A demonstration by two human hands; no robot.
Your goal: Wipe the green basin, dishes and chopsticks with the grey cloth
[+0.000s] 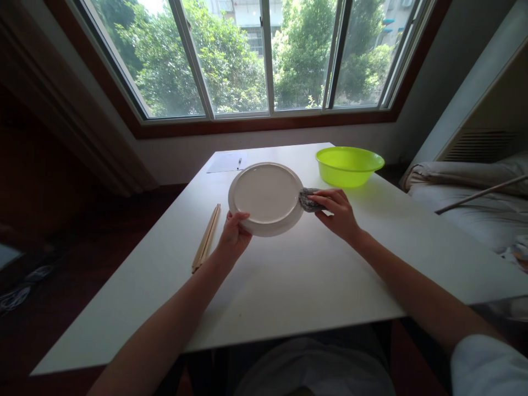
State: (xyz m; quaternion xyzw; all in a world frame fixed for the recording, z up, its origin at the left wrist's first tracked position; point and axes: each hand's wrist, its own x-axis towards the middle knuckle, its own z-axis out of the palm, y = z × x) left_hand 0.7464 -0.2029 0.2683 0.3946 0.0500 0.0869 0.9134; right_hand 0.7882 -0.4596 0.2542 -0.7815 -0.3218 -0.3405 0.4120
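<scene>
Evidently, the left hand [236, 234] holds a round off-white plate [266, 192] with a smooth, faintly glossy finish. We find its fingers clamped on the plate's near left edge: the thumb lies over the face turned towards us, while the others pass behind and are largely hidden. The plate thus lies between the two sets of fingers, tilted and apparently raised off the smooth white surface [256, 297], with a shallow ring visible inside its rim. In the right hand [336, 209], we note the fingers closed on a grey, crumpled, fibrous-looking pad [308, 200], which meets the plate's right edge.

As to handling, we judge the plate stiff and of moderate weight, probably ceramic, though its material cannot be confirmed; it would then be slippery if wet and liable to chip if dropped. We would take hold at the rim, thumb over the face and the others spread beneath, with support opposite the point of pressing. The pad, by contrast, we expect to be light and yielding, best pinched from above.

To the left of the left fingers we observe slender pale wooden sticks [206, 239]; beyond them, a white sheet of paper [223, 163] bearing a dark slim pen [239, 163]. Beyond and to the right of the right fingers stands a bright yellow-green, round plastic basin [346, 175].
</scene>
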